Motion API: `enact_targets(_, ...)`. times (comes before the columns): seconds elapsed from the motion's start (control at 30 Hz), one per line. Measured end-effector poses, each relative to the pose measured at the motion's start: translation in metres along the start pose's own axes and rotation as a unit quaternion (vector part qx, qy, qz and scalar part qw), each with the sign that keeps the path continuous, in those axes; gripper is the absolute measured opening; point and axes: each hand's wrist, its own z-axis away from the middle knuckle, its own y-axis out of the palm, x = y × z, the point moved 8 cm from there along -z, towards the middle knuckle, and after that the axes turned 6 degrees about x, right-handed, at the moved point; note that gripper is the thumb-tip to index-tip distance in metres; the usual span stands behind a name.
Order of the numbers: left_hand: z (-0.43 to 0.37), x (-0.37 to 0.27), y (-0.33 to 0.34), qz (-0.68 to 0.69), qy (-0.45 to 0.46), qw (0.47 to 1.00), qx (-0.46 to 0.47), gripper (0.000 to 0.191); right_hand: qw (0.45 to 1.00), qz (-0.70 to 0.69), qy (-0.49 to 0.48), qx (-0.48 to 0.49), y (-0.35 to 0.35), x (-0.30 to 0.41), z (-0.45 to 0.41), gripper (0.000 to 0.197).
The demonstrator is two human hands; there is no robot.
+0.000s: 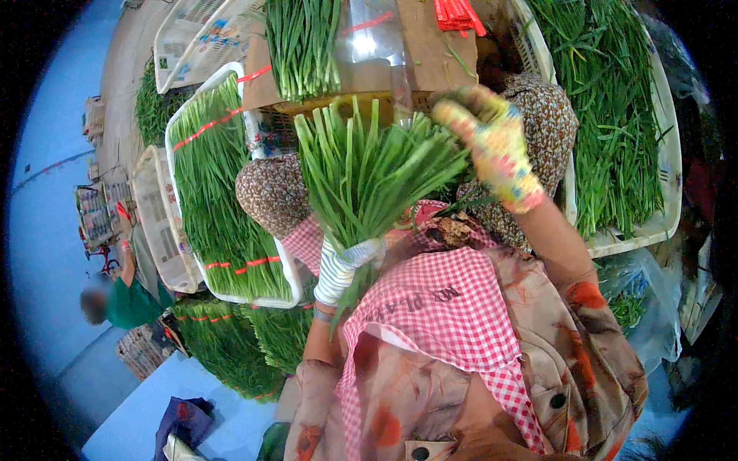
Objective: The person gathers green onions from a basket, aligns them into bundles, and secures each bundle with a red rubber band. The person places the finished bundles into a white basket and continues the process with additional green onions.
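Note:
My left hand (346, 271), in a striped white-and-blue glove, grips a bunch of long green leafy stalks, likely garlic chives (357, 190). The cut ends fan out upward, some leaning to the right, and the leaf tips hang below my fist over the checked apron (438, 305). My right hand (496, 150), in a yellow flowered glove, is raised just right of the fanned ends. Its fingers are blurred, so whether it pinches a stalk cannot be told. Beyond the bunch, more chives (302, 49) lie on a cardboard sheet (432, 69).
Red tie strips (458, 16) rest on the cardboard, beside a shiny clear surface (369, 43). A white crate (291, 271) at left holds red-tied chives; another crate (669, 190) at right holds loose greens. A person in green (135, 302) is at far left.

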Motion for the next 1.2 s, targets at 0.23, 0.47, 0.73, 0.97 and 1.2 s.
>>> enact_targets(0.23, -0.001, -0.024, 0.003, -0.103, 0.083, 0.990, -0.050, 0.041, 0.988, 0.109, -0.056, 0.099, -0.004, 0.050, 0.005, 0.031)
enact_targets(0.47, -0.007, -0.023, 0.014, -0.132, 0.059, 0.989, -0.038, 0.036, 0.786, 0.500, -0.319, 0.176, 0.050, 0.038, 0.014, 0.032)
enact_targets(0.73, -0.009, -0.021, 0.013, -0.101, 0.067, 0.992, -0.039, 0.041, 0.746, 0.562, -0.312, 0.176, 0.048, 0.019, 0.012, 0.015)
enact_targets(0.97, -0.003, -0.020, -0.008, -0.083, 0.059, 0.992, -0.073, 0.042, 0.795, 0.527, -0.296, -0.050, -0.017, 0.066, 0.006, 0.013)
enact_targets(1.2, -0.004, -0.026, -0.001, -0.138, 0.048, 0.986, -0.078, 0.045, 0.838, 0.471, -0.217, 0.170, 0.017, 0.062, 0.020, 0.048)
